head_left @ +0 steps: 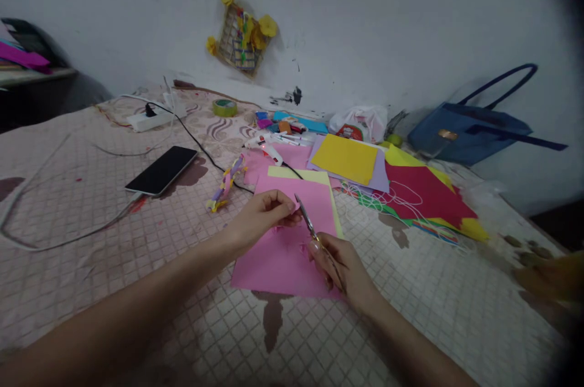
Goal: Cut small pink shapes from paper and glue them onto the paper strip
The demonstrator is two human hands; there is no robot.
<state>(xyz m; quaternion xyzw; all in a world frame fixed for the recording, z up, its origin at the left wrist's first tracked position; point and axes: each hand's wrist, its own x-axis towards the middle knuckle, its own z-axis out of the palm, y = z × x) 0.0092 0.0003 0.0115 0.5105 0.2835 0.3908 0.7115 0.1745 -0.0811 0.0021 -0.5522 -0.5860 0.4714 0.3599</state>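
"Pink paper (278, 268) lies flat under your hands: how far along are you?"

"Your right hand (335, 262) is wrapped round metal scissors (309, 221). Small curled scraps (303, 248) sit on the smooth paper, so some cutting seems done, though most looks whole. Your left hand (269, 207) pinches a little pink piece (296, 207) beside the blades; its shaping looks unfinished."

"And farther off?"

"A knobbly purple-and-yellow twist (225, 184) seems complete; behind it, your hard plastic glue gun (267, 148) shows a red light."
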